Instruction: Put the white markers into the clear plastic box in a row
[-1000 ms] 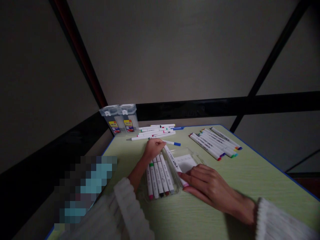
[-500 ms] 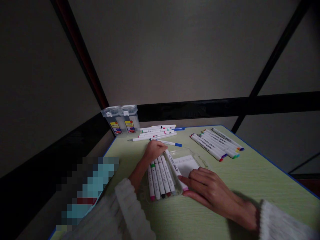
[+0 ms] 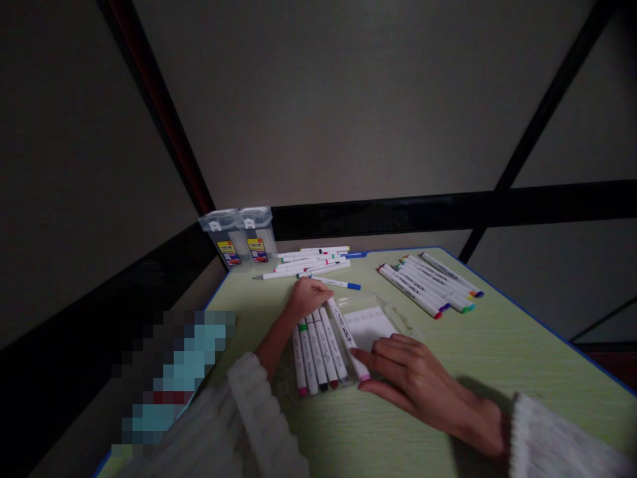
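Note:
A white marker with a pink end [image 3: 343, 333] lies slanted over a clear plastic case [image 3: 404, 321]. My left hand [image 3: 309, 297] is closed by its far end, fingertips touching it. At the near end, my right hand [image 3: 411, 368] grips the marker, index finger on top and thumb beside the pink tip. Left of it, several white markers [image 3: 314, 352] lie side by side in the case, with pink, black and dark red ends toward me. A white card [image 3: 367, 325] shows in the right part of the case.
Two lidded clear boxes [image 3: 256, 236] stand at the back left corner. Loose markers [image 3: 313, 262] lie in a pile beside them, a blue-capped pen [image 3: 336, 283] in front. More markers [image 3: 430, 282] lie at the right. A dark wall [image 3: 348, 119] borders the table [image 3: 522, 352].
The near end of the pink-ended marker has shifted slightly left, toward the row, together with my right hand. My left hand stays at the far end.

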A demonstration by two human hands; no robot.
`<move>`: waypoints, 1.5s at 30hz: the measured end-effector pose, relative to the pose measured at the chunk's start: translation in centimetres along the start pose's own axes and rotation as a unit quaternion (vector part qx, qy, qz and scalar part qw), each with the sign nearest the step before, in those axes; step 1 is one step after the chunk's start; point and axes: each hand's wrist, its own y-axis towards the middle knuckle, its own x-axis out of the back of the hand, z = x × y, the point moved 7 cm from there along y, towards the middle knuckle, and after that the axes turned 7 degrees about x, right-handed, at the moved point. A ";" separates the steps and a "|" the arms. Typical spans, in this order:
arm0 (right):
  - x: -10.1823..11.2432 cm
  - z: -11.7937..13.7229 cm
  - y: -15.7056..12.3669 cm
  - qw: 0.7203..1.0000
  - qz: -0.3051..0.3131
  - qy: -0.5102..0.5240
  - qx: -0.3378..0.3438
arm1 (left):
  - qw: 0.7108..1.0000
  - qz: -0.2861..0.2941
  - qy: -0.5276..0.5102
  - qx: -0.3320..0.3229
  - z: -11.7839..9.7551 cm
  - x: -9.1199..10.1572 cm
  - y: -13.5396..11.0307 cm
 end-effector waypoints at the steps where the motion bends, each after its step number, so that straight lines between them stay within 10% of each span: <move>1: -0.1 0.0 0.0 1.000 0.001 0.000 -0.001 | 1.000 0.000 0.004 -0.001 0.1 0.0 0.0; 45: -2.5 -0.2 -0.2 0.980 0.137 0.116 -0.087 | 0.999 0.051 0.009 0.011 0.6 -0.7 -0.2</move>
